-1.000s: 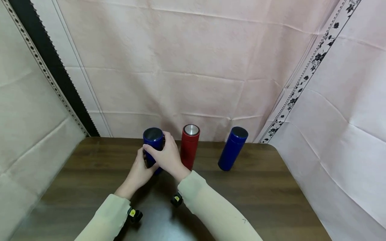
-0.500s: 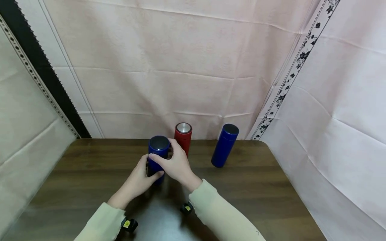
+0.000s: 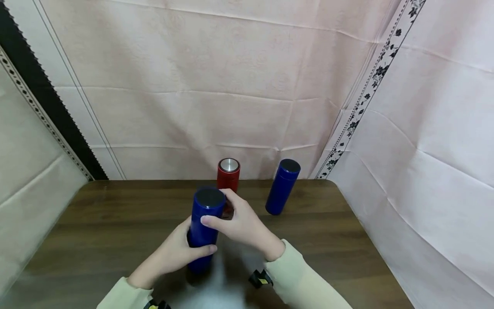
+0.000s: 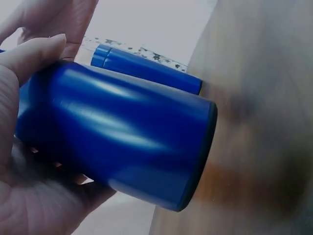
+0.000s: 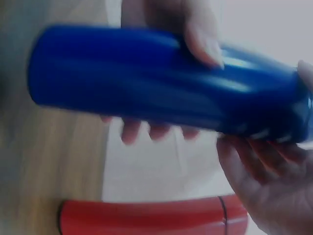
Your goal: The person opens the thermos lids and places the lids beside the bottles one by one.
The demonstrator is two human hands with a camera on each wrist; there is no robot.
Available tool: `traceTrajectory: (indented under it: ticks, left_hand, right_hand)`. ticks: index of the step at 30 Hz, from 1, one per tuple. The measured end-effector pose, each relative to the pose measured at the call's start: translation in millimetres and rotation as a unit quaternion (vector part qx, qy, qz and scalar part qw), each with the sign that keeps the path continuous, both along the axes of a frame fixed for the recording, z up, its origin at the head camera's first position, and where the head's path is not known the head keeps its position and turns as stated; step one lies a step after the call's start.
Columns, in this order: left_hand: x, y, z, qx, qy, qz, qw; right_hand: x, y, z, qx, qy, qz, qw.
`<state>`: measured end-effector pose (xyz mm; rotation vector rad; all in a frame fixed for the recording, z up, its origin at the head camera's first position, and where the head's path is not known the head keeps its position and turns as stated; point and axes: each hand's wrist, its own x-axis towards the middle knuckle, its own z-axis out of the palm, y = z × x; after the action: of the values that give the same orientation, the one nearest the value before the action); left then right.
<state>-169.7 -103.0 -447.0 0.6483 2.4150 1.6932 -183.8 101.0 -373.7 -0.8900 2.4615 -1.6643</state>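
Note:
Both hands hold a blue thermos flask with a black lid top, upright in front of me. My left hand grips its lower body, thumb across the front. Higher up, near the lid, my right hand grips the right side with thumb and fingers around it. In the left wrist view the dark-rimmed base of the flask appears raised a little above the table. Some fingers are hidden behind the flask in the head view, while the right wrist view shows the left fingertips beneath it.
Behind the right hand stands a red flask with a silver lid, partly covered. A second blue flask stands farther right. They share a brown wooden table, whose back edge meets a pale cloth curtain.
Both hands have brought the blue flask from the back of the table towards me, and it now looks lifted. The head view has shifted slightly. The other flasks stay put on the table.

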Motion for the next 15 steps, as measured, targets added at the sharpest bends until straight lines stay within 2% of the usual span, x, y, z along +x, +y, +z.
traceTrajectory:
  ticks: [3, 6, 9, 12, 15]
  left_hand:
    - [3.4, 2, 2.0, 0.004, 0.0, 0.004, 1.0]
    - [8.5, 6, 3.2, -0.015, 0.016, 0.038, 0.999]
    - [11.6, 11, 6.0, -0.043, 0.041, 0.078, 0.9951]
    - [14.1, 17, 8.6, -0.077, 0.094, 0.119, 0.9854]
    - [17.3, 25, 10.3, -0.115, 0.171, 0.166, 0.9642]
  right_hand:
    - [-0.3, 6, 3.1, 0.022, 0.004, 0.023, 0.999]
    - [0.0, 12, 1.5, 0.018, -0.004, 0.031, 0.999]
    - [0.5, 13, -0.9, -0.013, -0.02, 0.018, 1.0]
    - [2.9, 8, -1.7, -0.048, -0.046, -0.016, 0.998]
    - [6.3, -2, -0.3, -0.092, -0.071, -0.05, 0.992]
